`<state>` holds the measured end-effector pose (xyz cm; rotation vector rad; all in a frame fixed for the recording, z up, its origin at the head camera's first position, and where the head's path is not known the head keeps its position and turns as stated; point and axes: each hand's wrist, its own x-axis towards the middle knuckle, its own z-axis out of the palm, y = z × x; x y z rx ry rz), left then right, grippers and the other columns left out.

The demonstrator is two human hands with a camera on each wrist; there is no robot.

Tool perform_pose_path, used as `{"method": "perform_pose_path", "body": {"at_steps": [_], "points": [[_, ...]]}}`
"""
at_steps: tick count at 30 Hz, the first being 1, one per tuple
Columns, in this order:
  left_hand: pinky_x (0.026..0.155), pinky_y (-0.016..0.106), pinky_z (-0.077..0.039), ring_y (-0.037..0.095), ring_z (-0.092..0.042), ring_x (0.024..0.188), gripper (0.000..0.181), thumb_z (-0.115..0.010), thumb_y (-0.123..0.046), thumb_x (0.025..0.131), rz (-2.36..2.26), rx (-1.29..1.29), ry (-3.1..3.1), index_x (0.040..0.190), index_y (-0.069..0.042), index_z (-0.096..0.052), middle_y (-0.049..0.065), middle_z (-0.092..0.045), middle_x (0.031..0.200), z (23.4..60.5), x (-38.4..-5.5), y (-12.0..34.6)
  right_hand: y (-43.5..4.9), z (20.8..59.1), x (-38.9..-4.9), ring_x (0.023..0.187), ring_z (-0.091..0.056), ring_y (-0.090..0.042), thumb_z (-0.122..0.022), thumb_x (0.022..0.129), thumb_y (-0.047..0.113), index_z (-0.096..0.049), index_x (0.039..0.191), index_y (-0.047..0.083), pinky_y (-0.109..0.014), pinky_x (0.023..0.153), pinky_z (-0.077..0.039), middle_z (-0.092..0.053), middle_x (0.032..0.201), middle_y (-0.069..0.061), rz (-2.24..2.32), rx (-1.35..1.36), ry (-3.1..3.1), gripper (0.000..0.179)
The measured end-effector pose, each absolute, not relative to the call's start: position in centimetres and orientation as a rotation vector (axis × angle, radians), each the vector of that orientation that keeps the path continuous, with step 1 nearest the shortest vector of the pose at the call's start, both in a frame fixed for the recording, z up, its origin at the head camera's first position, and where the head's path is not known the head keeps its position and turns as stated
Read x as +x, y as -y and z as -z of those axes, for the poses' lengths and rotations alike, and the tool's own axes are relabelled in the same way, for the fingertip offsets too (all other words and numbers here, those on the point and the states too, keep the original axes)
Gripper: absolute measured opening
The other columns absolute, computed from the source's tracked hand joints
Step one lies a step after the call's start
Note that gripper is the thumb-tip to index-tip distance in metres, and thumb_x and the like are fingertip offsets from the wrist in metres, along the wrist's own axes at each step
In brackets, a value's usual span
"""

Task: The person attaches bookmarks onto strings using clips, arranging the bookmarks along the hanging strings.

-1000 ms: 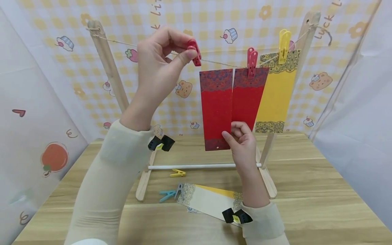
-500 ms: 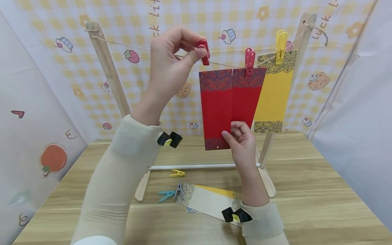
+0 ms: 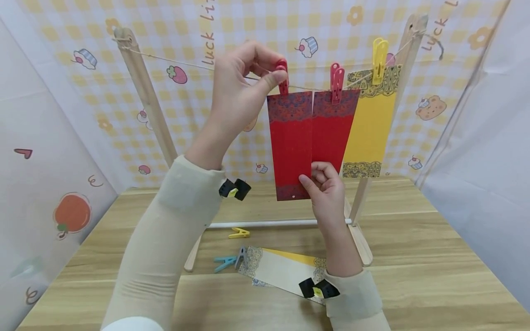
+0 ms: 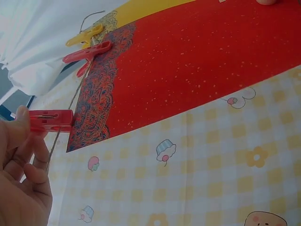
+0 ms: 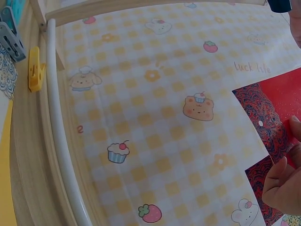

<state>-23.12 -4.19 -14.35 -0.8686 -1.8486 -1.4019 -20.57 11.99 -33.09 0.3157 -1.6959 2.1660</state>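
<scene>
My left hand (image 3: 240, 92) pinches a red clothespin (image 3: 284, 85) between thumb and fingers at the string (image 3: 165, 59). In the left wrist view that clothespin's (image 4: 52, 120) tip reaches the patterned top edge of a red paper card (image 4: 188, 75). Lower down, my right hand (image 3: 329, 193) pinches the card's right side near its bottom, holding it upright. The card partly covers a second red card (image 3: 333, 131), which hangs from another red clothespin (image 3: 337, 84). Beside that, a yellow card (image 3: 369, 131) hangs from a yellow clothespin (image 3: 379, 62).
Wooden posts (image 3: 145, 99) carry the string, with a white rod (image 3: 265, 224) low between them. On the table (image 3: 422, 257) lie a yellow clothespin (image 3: 239, 233), a blue one (image 3: 225, 263), a grey one (image 3: 241, 257) and a stack of cards, white (image 3: 281, 270) uppermost.
My left hand has moved right along the string with the red clothespin, from left of the card to its top edge. The right hand keeps the card in nearly the same place.
</scene>
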Motion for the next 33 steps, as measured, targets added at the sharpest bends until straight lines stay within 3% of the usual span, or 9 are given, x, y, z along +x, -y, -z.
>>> {"method": "perform_pose_path", "body": {"at_steps": [18,33], "points": [[0.074,0.022,-0.049,0.014,-0.06,0.072,0.009,-0.078,-0.003,0.084,1.44,-0.825,1.886,0.09,0.001,-0.071,0.003,-0.072,0.082,14.55,-22.9,4.24,-11.93,33.3,-20.69,0.094,-0.067,-0.012,-0.063,0.092,-0.006,-0.056,0.109,0.007,-0.027,0.083,-0.059,-0.073,0.094,0.012,-2.168,0.335,1.711,0.022],[0.072,0.023,-0.049,0.015,-0.059,0.072,0.01,-0.077,-0.005,0.085,1.404,-0.828,1.926,0.091,0.002,-0.072,0.006,-0.071,0.083,14.98,-22.73,4.05,-11.83,33.42,-20.69,0.094,-0.068,-0.012,-0.064,0.091,-0.006,-0.057,0.109,0.005,-0.026,0.084,-0.058,-0.073,0.092,0.011,-2.162,0.342,1.706,0.022]]}}
